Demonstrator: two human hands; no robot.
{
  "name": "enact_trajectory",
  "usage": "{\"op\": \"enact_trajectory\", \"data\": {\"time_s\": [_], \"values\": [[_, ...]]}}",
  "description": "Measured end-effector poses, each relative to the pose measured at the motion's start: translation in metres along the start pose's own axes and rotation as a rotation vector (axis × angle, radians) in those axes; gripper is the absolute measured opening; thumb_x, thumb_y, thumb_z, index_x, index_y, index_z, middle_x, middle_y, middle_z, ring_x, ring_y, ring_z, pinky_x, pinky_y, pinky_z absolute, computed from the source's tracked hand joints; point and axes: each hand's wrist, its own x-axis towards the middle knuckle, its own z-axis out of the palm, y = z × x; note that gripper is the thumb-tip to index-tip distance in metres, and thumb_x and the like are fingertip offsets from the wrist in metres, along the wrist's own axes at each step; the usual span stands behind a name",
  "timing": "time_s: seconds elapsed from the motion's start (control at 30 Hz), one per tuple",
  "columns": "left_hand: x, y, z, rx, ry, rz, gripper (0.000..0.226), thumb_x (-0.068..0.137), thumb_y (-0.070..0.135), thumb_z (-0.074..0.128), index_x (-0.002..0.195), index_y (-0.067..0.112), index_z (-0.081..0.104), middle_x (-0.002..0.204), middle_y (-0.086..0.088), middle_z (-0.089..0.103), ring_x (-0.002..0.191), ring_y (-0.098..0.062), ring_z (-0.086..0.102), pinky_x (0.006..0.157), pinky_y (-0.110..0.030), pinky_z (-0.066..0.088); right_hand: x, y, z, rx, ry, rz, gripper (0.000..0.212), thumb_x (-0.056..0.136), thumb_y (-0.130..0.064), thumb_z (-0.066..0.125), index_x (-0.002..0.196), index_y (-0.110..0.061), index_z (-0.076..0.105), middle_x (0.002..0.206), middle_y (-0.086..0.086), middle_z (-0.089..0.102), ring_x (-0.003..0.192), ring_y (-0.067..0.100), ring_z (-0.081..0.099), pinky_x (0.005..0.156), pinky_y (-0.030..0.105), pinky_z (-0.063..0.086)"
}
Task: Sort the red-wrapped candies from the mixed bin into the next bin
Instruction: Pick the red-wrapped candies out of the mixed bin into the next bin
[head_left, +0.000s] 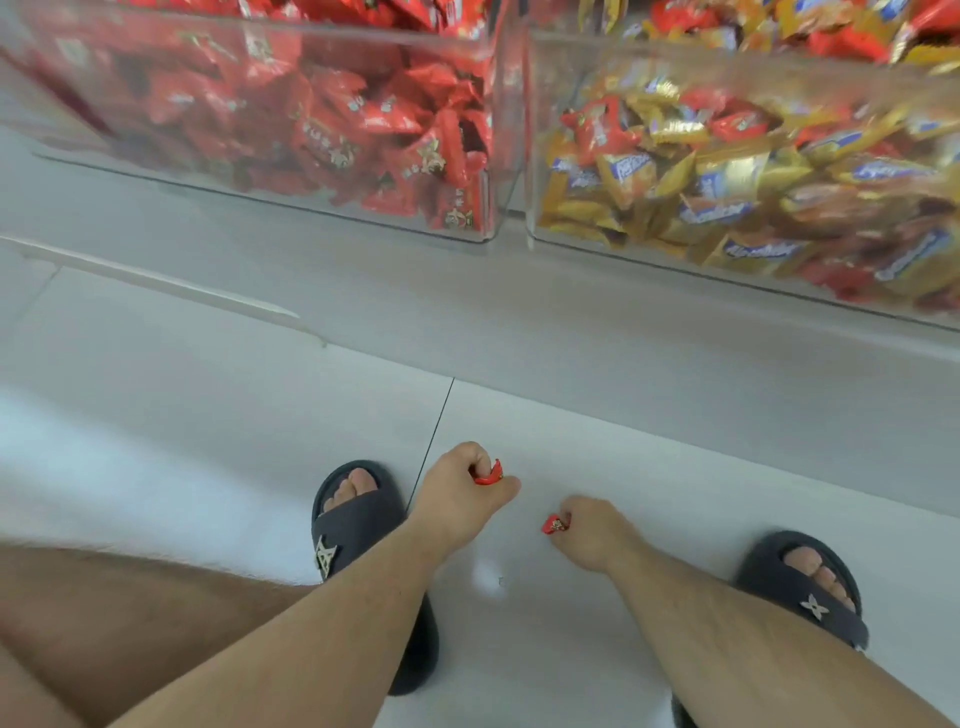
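Bare forearms reach down from the bottom edge toward a pale tiled floor (208, 441), the broadest surface below and around both hands. Well beyond the hands, past a grey ledge (675, 338), stand two clear bins side by side, nearly touching. Ahead and to the left of the left hand is the red bin (260, 119), packed with red-wrapped candies only. Ahead and to the right of the right hand is the mixed bin (753, 171), holding gold-and-blue wrapped candies with red ones scattered among them.

Just outside each hand sits a dark slide sandal: the left sandal (358, 525) is partly hidden behind the left forearm, and the right sandal (802, 587) lies beyond the right forearm.

Between the sandals, low over the floor, the left hand (457, 499) is curled, its thumb and fingers pinching a red candy (489, 473) that sticks out at the fingertips. Near it but apart, the right hand (592, 535) is also curled, its fingertips pinching a second red candy (555, 525) that points toward the left hand.
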Motion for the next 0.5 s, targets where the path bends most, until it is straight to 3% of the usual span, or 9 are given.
{"op": "enact_trajectory", "data": {"time_s": [0.07, 0.17, 0.33, 0.5], "values": [[-0.005, 0.008, -0.004, -0.008, -0.004, 0.026, 0.038, 0.077, 0.013, 0.071, 0.067, 0.017, 0.035, 0.063, 0.006, 0.038, 0.051, -0.012, 0.03, 0.049, -0.021, 0.031, -0.012, -0.012, -0.018, 0.29, 0.03, 0.006, 0.023, 0.083, -0.028, 0.063, 0.069, -0.02, 0.047, 0.078, -0.003, 0.056, 0.071, 0.019, 0.054, 0.057, 0.026, 0.038], [-0.018, 0.03, -0.013, -0.033, 0.011, 0.083, 0.038, 0.077, 0.014, 0.072, 0.067, 0.018, 0.036, 0.062, 0.007, 0.038, 0.051, -0.012, 0.031, 0.048, -0.021, 0.03, -0.049, -0.043, -0.057, 0.676, 0.022, -0.013, 0.019, 0.083, -0.026, 0.066, 0.073, -0.014, 0.055, 0.07, 0.001, 0.056, 0.058, 0.018, 0.047, 0.048, 0.023, 0.032], [-0.054, 0.092, -0.041, -0.15, 0.064, 0.249, 0.041, 0.078, 0.023, 0.073, 0.066, 0.02, 0.034, 0.066, 0.004, 0.044, 0.061, -0.017, 0.045, 0.058, -0.029, 0.035, -0.129, -0.093, -0.117, 1.192, -0.078, -0.111, 0.02, 0.091, -0.02, 0.053, 0.071, -0.017, 0.053, 0.062, 0.0, 0.047, 0.05, 0.016, 0.04, 0.046, 0.024, 0.02], [-0.104, 0.162, -0.077, -0.265, 0.126, 0.441, 0.039, 0.084, 0.021, 0.068, 0.068, 0.019, 0.032, 0.059, 0.0, 0.046, 0.052, -0.018, 0.046, 0.053, -0.024, 0.039, -0.215, -0.143, -0.162, 1.44, -0.179, -0.298, 0.034, 0.091, -0.026, 0.041, 0.062, -0.014, 0.055, 0.064, 0.004, 0.05, 0.048, 0.016, 0.038, 0.047, 0.022, 0.014]]}}
